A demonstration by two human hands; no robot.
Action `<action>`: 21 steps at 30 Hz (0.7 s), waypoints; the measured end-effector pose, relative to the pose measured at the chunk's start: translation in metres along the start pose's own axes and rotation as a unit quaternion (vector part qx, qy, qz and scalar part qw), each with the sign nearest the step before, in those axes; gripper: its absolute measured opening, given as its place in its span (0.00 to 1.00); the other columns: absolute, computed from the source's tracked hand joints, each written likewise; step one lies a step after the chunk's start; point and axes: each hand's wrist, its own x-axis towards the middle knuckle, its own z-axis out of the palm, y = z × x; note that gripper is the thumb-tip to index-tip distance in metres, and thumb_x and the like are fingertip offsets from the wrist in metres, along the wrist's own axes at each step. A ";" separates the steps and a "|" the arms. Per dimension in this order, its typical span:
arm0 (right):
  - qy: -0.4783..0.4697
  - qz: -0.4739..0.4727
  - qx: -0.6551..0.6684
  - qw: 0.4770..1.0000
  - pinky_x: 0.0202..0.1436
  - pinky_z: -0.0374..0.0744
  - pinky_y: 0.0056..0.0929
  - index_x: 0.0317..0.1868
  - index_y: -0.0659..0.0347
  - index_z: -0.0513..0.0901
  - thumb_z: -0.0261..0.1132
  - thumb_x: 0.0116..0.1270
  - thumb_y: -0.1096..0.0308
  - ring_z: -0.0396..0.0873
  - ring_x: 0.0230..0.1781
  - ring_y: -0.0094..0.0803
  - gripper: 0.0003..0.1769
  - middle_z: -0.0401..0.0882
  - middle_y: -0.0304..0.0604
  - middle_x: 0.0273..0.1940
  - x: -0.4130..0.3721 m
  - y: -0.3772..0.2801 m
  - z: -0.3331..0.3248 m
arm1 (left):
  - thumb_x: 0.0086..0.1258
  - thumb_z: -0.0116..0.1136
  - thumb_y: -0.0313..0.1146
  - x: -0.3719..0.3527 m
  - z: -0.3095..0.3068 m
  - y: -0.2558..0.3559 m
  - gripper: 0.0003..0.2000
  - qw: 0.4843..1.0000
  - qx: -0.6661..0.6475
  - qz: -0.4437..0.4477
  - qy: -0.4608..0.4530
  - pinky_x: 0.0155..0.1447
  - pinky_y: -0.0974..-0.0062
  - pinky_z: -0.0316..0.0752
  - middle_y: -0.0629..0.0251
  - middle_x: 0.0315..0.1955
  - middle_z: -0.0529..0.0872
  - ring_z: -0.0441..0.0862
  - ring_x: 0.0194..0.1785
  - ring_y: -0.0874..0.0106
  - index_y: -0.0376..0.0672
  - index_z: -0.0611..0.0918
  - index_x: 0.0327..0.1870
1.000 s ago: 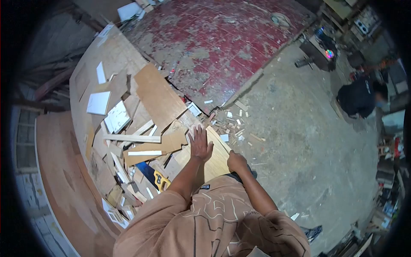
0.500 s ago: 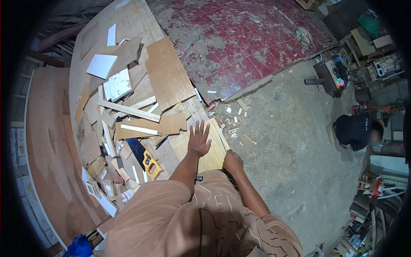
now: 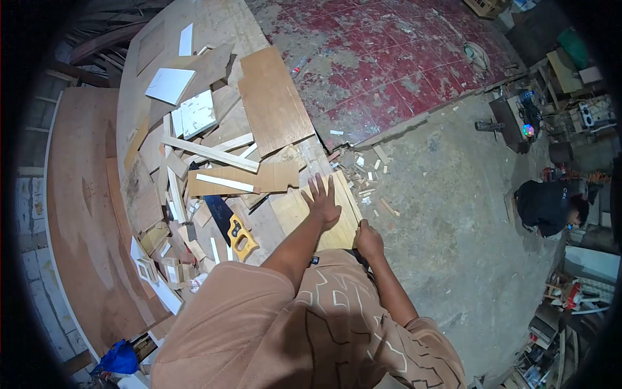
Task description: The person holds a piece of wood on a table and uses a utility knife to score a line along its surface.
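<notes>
A wide plywood sheet point(image 3: 84, 214) lies far out to the left of both hands. A brown panel point(image 3: 275, 97) lies ahead of them, on a heap of scrap wood. The pale board point(image 3: 291, 217) lies flat directly under the left hand point(image 3: 322, 202), which is pressed palm-down on it with the fingers spread. The right hand point(image 3: 369, 238) is curled at the board's near right edge; whether it grips the edge or a small tool cannot be told. A hand saw point(image 3: 233, 227) with a yellow handle lies untouched just left of the left forearm. Small offcuts point(image 3: 369, 178) are scattered on the floor ahead of the right hand.

The step in hand looks like steadying the board. A further move would call for firm palm pressure and a sure hold at that edge.

A small tag point(image 3: 314, 260) on the shirt is too small to read. So is the lettering on the back of a person point(image 3: 547, 206) crouching far to the right.
</notes>
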 end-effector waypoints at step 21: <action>-0.003 0.042 -0.125 0.991 0.42 0.82 0.49 0.42 0.68 0.80 0.54 0.64 0.70 0.85 0.40 0.54 0.12 0.84 0.63 0.38 0.029 -0.038 -0.023 | 0.45 0.79 0.43 -0.003 -0.029 0.017 0.74 0.986 -0.021 -0.061 -0.151 0.63 0.19 0.32 0.43 0.69 0.11 0.10 0.72 0.40 0.52 0.15 0.69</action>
